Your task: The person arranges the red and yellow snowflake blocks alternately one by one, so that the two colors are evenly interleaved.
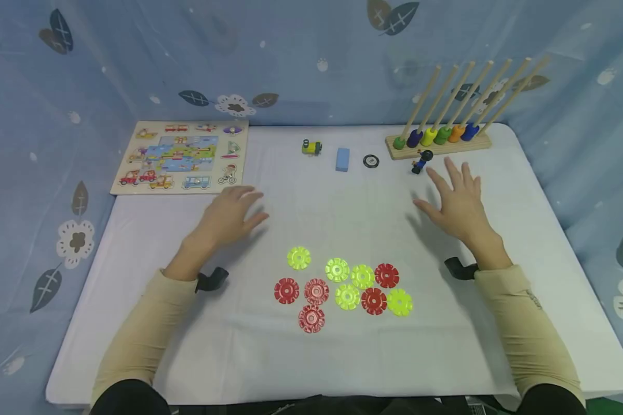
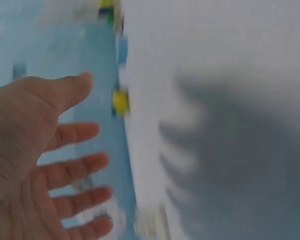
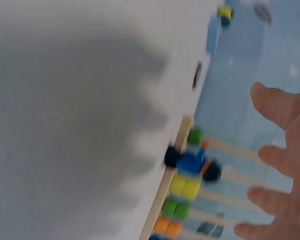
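My left hand point(image 1: 227, 216) hovers over the table with fingers spread and holds nothing; the picture puzzle board point(image 1: 181, 188) lies just beyond it. My right hand point(image 1: 459, 204) is also raised, fingers apart and holding nothing. Closest to its fingertips is a small dark-blue toy figure point(image 1: 421, 162), in front of a wooden peg stand point(image 1: 436, 151) with coloured beads at the foot of its pegs. Between the forearms lie several flat flower-shaped discs, some yellow-green point(image 1: 298, 257), some red point(image 1: 286, 290). In the left wrist view the spread left hand point(image 2: 35, 155) shows its palm.
Along the back of the white table point(image 1: 291, 363) stand a small yellow-green toy point(image 1: 312, 147), a blue block point(image 1: 342, 159) and a round black disc point(image 1: 371, 161). A blue patterned curtain point(image 1: 301, 52) rises behind the table and along its sides.
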Tool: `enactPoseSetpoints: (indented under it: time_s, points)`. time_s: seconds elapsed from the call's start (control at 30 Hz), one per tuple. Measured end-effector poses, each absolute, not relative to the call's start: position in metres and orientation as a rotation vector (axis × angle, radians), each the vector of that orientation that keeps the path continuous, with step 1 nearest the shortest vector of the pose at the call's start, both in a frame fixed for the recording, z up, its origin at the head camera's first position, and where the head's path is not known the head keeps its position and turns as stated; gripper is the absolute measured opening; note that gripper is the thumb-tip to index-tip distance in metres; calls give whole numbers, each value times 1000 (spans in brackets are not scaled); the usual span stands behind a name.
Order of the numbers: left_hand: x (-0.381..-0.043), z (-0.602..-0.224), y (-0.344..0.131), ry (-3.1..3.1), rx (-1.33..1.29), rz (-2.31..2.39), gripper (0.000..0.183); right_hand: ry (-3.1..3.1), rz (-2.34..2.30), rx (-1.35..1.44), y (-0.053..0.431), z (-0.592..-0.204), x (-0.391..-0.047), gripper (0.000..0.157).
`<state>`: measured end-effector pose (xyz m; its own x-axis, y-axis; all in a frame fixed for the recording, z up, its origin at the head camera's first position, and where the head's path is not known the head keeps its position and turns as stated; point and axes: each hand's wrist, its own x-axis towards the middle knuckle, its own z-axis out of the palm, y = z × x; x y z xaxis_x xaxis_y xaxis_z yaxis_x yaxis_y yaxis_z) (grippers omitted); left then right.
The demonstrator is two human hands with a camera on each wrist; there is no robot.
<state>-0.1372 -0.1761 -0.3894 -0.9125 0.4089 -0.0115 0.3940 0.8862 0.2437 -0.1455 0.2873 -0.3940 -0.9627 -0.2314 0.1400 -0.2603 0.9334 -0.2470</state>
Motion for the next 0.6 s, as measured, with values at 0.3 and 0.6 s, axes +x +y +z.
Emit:
enactPoseSetpoints:
  time_s: [0.3,0.6]
  points:
    - [-76,-402,-104,2745,1235,275,29,-2962,437,925,235,-398,-110,43]
    - [-39,-391,-109,2649,1090,227,25,-2939,374,1308,193,-392,-74,32]
